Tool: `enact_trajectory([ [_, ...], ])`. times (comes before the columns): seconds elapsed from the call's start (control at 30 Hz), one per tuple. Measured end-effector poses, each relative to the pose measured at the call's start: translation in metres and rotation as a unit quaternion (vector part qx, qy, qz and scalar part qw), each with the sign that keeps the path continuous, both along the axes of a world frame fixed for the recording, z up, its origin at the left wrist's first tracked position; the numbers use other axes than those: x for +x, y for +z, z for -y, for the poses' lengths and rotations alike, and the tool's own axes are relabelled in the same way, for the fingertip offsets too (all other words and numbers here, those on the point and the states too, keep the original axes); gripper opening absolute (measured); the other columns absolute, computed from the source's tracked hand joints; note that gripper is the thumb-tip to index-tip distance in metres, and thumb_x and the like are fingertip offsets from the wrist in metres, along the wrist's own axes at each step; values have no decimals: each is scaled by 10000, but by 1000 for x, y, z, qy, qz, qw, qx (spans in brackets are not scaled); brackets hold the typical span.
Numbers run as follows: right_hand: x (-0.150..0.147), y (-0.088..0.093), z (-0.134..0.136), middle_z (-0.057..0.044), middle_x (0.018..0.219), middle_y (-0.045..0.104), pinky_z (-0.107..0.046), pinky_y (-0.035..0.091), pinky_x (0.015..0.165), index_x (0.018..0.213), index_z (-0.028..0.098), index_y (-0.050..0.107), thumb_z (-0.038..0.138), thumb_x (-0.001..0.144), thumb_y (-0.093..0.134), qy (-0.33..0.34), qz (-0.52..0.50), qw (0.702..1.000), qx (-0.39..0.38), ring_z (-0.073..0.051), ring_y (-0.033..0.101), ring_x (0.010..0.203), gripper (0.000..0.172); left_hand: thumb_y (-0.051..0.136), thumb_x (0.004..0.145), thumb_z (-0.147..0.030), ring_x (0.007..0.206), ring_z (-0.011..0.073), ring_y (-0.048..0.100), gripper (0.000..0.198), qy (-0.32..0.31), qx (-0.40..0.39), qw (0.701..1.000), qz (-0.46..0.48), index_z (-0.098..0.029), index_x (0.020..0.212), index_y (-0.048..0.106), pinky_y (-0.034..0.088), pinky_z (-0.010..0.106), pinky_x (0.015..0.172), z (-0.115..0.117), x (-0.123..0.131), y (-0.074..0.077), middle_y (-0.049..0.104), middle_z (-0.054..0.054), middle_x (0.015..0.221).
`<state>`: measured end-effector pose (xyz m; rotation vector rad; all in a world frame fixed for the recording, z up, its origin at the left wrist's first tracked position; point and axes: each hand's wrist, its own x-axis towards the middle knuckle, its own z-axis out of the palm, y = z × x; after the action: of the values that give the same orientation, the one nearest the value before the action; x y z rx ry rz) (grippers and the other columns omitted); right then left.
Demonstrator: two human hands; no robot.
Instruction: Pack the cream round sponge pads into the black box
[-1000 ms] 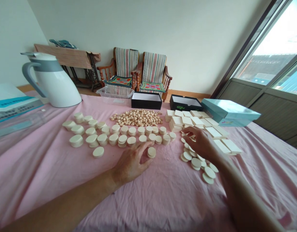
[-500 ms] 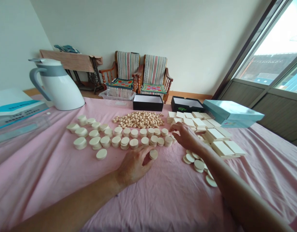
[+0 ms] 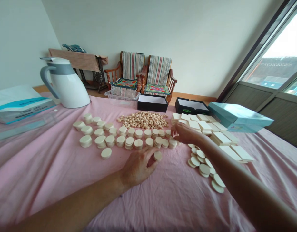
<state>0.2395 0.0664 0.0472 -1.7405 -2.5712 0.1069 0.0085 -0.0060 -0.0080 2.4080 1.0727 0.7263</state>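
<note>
My left hand [image 3: 138,166] rests on the pink cloth, thumb and fingers curled around a small stack of pale round wooden discs [image 3: 158,156]. Two rows of similar disc stacks [image 3: 121,140] stretch to the left just beyond it, and a separate disc stack [image 3: 106,153] stands nearer me. At the right end of these rows is my right hand [image 3: 183,132], its fingertips drawn together beside a disc stack [image 3: 173,142]. Whatever its fingers may pinch is hidden. Below my right forearm lies a loose heap of discs [image 3: 204,169].
A pile of small wooden pieces [image 3: 143,120] lies behind the rows. Pale square tiles [image 3: 221,138] are stacked at the right. Farther back are black boxes [image 3: 152,106], a clear plastic tray [image 3: 123,95], a light-blue box [image 3: 240,117] and a white jug [image 3: 71,87]. A package [image 3: 22,106] lies left.
My right hand's fingers have curled inward at the end of the rows. The left hand stays around its disc stack. The whole view has shifted slightly.
</note>
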Motion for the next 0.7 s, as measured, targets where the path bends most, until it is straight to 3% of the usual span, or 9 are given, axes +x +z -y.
enact_trajectory([
  [0.13,4,7,2,-38,768,665,-234,398,650,732,173,662,100,664,543,-18,-19,999,32,-154,586,738,155,538,788,-157,913,200,594,368,0,-1,1000,2,-218,1151,561,463,322,817,0,0,0,646,39,1002],
  [0.27,9,14,0,-12,662,630,-217,372,547,691,165,615,171,660,541,-109,-131,982,76,-123,552,611,80,543,780,-154,921,200,589,375,3,0,1000,4,-216,1150,561,460,322,817,0,1,1,641,40,1016],
  [0.4,4,7,-6,-7,602,618,-196,366,477,720,152,618,159,627,542,-188,-236,953,19,-112,561,536,120,531,793,-170,919,205,594,355,5,-3,1000,-1,-213,1144,563,461,325,807,0,1,2,643,44,1025],
  [0.53,-2,-3,-11,3,569,616,-180,390,450,832,149,655,131,627,518,-195,-267,943,-19,-102,569,474,247,529,790,-162,921,208,597,369,0,1,1000,-4,-216,1153,557,461,325,802,0,0,2,645,43,1015],
  [0.7,-6,-7,-17,-5,542,612,-179,397,432,713,145,666,129,626,522,-199,-294,934,-37,-99,562,452,169,527,794,-161,932,209,597,385,1,-3,1000,-14,-220,1173,548,464,328,811,1,-1,1,639,49,1031],
])
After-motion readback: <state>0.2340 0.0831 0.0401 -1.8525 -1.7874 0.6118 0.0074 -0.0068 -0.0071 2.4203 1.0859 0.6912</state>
